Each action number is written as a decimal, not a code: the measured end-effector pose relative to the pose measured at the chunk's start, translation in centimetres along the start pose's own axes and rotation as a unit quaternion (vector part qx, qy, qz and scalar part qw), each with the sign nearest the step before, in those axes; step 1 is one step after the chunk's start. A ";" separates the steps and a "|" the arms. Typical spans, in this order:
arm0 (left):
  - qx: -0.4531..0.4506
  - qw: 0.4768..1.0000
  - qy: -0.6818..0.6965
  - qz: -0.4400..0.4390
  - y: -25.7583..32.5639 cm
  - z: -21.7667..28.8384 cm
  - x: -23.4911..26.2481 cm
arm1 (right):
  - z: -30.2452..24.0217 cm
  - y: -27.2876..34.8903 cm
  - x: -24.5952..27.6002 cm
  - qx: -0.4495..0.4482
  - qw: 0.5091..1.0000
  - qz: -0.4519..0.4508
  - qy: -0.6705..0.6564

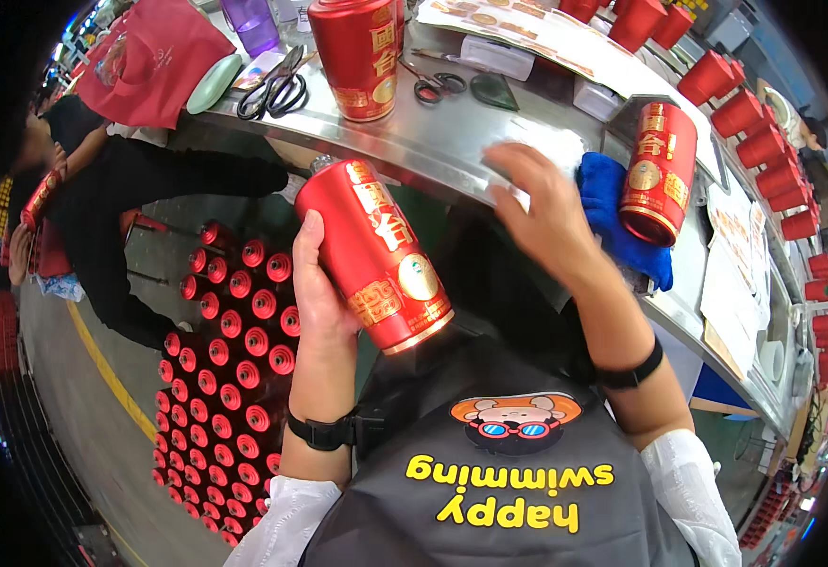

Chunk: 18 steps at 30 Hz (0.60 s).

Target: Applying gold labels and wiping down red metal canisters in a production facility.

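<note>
A red bottle (376,257) is gripped tilted by left hand (315,288) fingers for viewing; right hand (544,210) fingers are spread over white cloth (551,144) on the worktop (414,142).

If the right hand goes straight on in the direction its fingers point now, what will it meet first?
The right hand points up-left over the steel counter, on a white cloth. Straight on, it would probably first meet the upright red tin; depth is uncertain.
</note>
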<state>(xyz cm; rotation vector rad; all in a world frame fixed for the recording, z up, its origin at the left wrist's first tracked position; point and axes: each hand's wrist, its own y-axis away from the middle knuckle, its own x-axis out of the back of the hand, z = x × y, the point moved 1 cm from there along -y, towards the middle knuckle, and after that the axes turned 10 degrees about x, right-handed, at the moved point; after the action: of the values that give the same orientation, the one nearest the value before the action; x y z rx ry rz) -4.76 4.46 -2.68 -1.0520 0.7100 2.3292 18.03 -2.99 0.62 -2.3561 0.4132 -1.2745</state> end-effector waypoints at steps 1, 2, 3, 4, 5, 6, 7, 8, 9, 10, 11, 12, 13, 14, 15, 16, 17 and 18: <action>-0.008 1.000 -0.003 -0.003 0.0 0.0 0.1 | -2.0 1.8 -0.2 -0.075 0.985 -0.048 -0.150; -0.015 1.000 -0.002 -0.003 0.1 0.0 -0.2 | -3.3 3.5 -0.5 -0.143 0.940 -0.096 -0.295; -0.023 1.000 -0.001 -0.004 0.2 0.0 -0.8 | -4.4 5.0 -1.0 -0.205 0.868 -0.139 -0.431; -0.029 1.000 -0.002 -0.006 0.2 -0.1 -1.3 | -5.2 6.6 -2.1 -0.222 0.811 -0.129 -0.525; -0.041 0.999 -0.021 -0.001 0.2 -0.2 -1.5 | -5.8 7.6 -3.2 -0.234 0.745 -0.116 -0.613; -0.057 0.997 -0.042 0.007 0.2 -0.3 -1.7 | -6.2 7.8 -3.6 -0.228 0.718 -0.121 -0.647; -0.072 0.995 -0.062 0.014 0.2 -0.4 -1.8 | -6.6 8.0 -3.8 -0.221 0.721 -0.103 -0.649; -0.084 0.994 -0.054 0.033 0.2 -0.7 -2.0 | -7.1 7.8 -4.0 -0.201 0.728 -0.068 -0.652; -0.095 0.993 -0.046 0.052 0.3 -1.1 -2.1 | -7.5 7.8 -4.2 -0.182 0.734 -0.032 -0.653; -0.107 0.991 -0.038 0.071 0.5 -1.4 -2.3 | -7.5 8.0 -4.1 -0.165 0.751 -0.021 -0.639; -0.127 0.988 -0.054 0.063 0.7 -1.6 -2.6 | -7.4 8.2 -4.1 -0.146 0.767 -0.009 -0.624; -0.140 0.988 -0.042 0.046 0.8 -1.7 -3.3 | -7.2 8.4 -4.0 -0.128 0.784 0.005 -0.608; -0.152 0.987 -0.030 0.028 0.8 -1.8 -4.0 | -7.0 8.6 -4.1 -0.114 0.795 0.033 -0.595; -0.166 0.985 -0.033 0.033 0.6 -1.9 -4.0 | -6.8 8.5 -4.4 -0.097 0.804 0.061 -0.584; -0.180 0.982 -0.034 0.033 0.5 -2.0 -4.4 | -6.9 8.4 -4.5 -0.080 0.812 0.089 -0.571; -0.193 0.980 -0.034 0.032 0.4 -2.2 -4.9 | -7.1 8.3 -4.4 -0.091 0.811 0.122 -0.565; -0.206 0.977 -0.037 0.030 0.2 -2.3 -5.5 | -7.0 8.0 -4.4 -0.085 0.816 0.137 -0.554; -0.218 0.975 -0.040 0.034 0.1 -2.2 -6.1 | -6.6 7.8 -4.5 -0.079 0.822 0.153 -0.543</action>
<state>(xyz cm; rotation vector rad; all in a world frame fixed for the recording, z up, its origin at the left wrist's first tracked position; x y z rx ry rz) -0.07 1.69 0.82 -1.1172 0.2048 2.6395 9.58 -9.22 -3.26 -2.5503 0.4668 0.3482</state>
